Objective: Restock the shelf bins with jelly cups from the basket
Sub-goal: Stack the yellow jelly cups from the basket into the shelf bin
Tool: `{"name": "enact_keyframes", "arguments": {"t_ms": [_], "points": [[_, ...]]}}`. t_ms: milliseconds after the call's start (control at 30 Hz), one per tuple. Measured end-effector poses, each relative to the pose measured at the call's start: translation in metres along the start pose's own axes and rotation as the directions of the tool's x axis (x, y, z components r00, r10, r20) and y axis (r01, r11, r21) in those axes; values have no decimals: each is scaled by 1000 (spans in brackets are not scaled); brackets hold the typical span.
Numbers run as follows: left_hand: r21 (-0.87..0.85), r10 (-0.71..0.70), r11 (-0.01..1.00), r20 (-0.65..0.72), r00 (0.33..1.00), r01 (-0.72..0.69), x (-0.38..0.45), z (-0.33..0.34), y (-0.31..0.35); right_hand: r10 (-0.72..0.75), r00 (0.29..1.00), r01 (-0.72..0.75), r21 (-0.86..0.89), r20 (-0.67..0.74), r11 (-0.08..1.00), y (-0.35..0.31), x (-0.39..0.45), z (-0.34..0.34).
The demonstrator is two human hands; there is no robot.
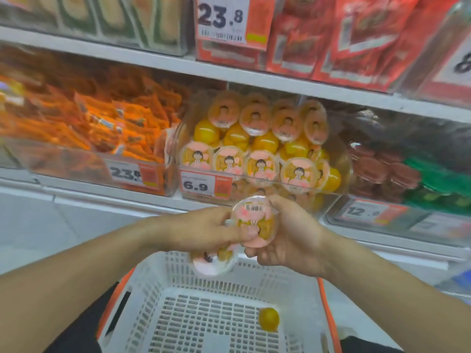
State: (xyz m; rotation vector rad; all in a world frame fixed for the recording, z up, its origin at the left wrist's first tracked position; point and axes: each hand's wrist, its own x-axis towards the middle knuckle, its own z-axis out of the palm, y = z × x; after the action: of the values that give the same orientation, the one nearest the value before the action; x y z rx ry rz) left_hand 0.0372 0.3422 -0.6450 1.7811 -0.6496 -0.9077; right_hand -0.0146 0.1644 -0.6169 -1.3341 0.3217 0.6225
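Head view shows the left hand point(204, 231) and right hand point(285, 235) both gripping one jelly cup point(254, 220) above the basket point(163, 281).

Orange packets point(107, 123) fill the left bin. Red packs point(344, 44) hang above. Price tags point(221, 20) show 23.8.

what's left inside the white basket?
One yellow jelly cup lies on the slotted floor of the white plastic basket, toward its right. The arms and a held pink-lidded jelly cup cover the near corners and part of the far wall.
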Motion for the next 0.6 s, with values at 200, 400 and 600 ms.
{"name": "enact_keyframes", "arguments": {"t_ms": [200,400,600], "points": [[-190,122,968,-206,971,-162,10,3,6,-176,984,175,96,1,980,-17,-14,-4],[-147,227,949,-299,927,-279,9,7,18,-237,967,251,212,-91,945,-26,-4,-7],[-162,234,945,-270,934,-284,15,-1,9,-252,964,217,-288,-89,933,-35,-8,-23]]}}
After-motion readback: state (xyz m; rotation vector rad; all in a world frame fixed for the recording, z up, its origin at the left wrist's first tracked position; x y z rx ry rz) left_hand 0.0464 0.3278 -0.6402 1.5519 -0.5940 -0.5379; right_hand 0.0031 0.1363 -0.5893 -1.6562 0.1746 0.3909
